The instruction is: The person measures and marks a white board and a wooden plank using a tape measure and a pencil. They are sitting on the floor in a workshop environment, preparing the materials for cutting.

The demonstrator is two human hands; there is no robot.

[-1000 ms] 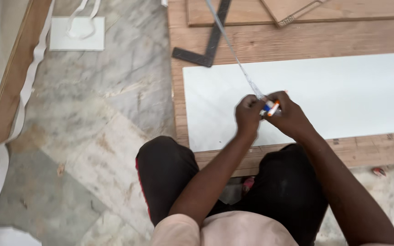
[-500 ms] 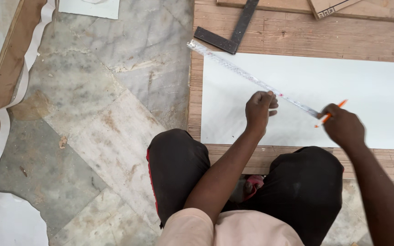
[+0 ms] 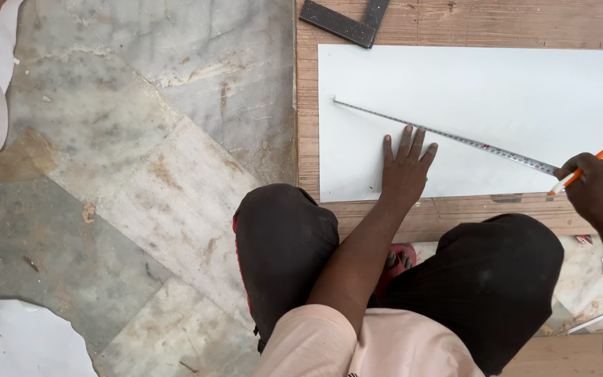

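Note:
A white board [image 3: 511,91] lies on a wooden panel [image 3: 455,24]. A metal measuring tape [image 3: 448,137] stretches slantwise across the board, from upper left down to the right. My left hand [image 3: 405,167] lies flat on the board with fingers spread, its fingertips against the tape. My right hand [image 3: 598,190] at the right edge grips the tape's near end together with an orange pencil [image 3: 586,167] that points up and right.
A black try square [image 3: 347,21] rests on the wood above the board's top left corner. To the left is a marble tile floor [image 3: 141,139]. White sheeting [image 3: 15,342] lies at the lower left. My knees in dark trousers [image 3: 287,244] sit against the panel's near edge.
The tape has been drawn out longer to the right by my right hand. My left hand has flattened onto the board. The camera view has shifted right and down.

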